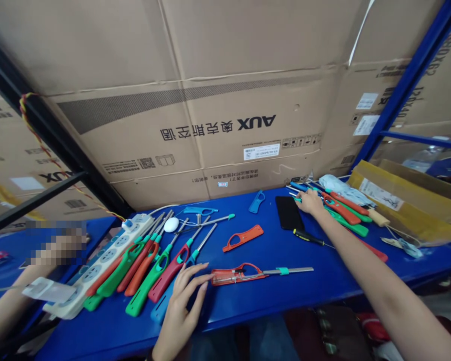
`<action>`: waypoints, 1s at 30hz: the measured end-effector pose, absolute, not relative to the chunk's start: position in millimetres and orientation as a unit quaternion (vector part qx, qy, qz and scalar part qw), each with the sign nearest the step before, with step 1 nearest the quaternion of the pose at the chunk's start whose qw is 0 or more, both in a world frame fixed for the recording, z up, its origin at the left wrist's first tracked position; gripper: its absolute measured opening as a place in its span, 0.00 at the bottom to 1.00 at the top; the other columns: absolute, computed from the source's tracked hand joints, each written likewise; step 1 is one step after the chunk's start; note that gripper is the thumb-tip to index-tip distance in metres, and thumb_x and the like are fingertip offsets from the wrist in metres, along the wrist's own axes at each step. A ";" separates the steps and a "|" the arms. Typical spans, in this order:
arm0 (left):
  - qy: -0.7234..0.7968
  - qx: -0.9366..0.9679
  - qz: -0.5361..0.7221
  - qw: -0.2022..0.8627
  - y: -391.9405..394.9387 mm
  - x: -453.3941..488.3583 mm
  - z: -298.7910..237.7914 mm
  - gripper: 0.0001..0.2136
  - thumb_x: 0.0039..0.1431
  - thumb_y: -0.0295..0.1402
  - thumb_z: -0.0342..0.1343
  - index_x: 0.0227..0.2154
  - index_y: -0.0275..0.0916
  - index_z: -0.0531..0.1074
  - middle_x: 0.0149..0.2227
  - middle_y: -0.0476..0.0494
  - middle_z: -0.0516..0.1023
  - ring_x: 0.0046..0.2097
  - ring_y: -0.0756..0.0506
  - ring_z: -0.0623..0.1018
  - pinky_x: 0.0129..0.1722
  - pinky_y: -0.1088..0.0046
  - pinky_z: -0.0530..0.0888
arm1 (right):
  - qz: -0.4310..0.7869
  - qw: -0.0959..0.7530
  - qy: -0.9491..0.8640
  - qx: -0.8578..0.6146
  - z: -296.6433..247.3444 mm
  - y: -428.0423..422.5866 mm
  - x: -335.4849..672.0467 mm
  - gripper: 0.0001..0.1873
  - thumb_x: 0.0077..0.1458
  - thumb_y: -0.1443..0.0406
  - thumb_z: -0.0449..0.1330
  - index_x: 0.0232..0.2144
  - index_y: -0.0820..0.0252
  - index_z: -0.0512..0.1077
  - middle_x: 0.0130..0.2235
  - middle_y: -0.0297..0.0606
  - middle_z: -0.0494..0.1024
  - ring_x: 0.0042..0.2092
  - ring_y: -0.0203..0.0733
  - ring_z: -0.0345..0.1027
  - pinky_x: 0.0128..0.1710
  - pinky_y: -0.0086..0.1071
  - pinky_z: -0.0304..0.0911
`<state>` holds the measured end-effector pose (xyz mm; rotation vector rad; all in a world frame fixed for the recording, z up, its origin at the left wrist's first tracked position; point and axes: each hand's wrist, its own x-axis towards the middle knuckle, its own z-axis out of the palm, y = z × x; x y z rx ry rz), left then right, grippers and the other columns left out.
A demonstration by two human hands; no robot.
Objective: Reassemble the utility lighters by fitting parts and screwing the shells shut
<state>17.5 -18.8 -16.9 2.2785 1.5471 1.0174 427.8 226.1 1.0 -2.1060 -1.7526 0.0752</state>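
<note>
My left hand [186, 298] has its fingers stretched out, with the fingertips at the butt end of an opened orange-red stick lighter [231, 277]. That lighter lies on its side with its inner parts showing, and its metal tube points right. Its loose orange half-shell [244, 238] rests just behind. At the right, my right hand [311, 202] reaches to a pile of stick lighters [346, 210], its fingers closed at the teal collar of one lighter's tube; the grip is partly hidden. Several red, green and blue stick lighters [146, 276] lie in a row left of my left hand.
A white power strip [101, 265] borders the left side. Blue half-shells [256, 201] lie toward the back. Near my right forearm are a black phone [288, 212] and a screwdriver [308, 236]. A taped carton [406, 205] stands right. Another person's hand [62, 245] is far left.
</note>
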 end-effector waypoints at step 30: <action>0.448 0.772 0.419 0.166 -3.7 84.3 -10.3 0.10 0.62 0.34 0.53 0.45 0.46 0.73 0.41 0.49 0.80 0.39 0.47 0.79 0.59 0.53 0.62 | 0.390 0.430 -0.718 -0.382 -6.5 8.6 282.6 0.07 0.57 0.60 0.59 0.37 0.53 0.73 0.38 0.33 0.81 0.41 0.42 0.76 0.43 0.34 0.72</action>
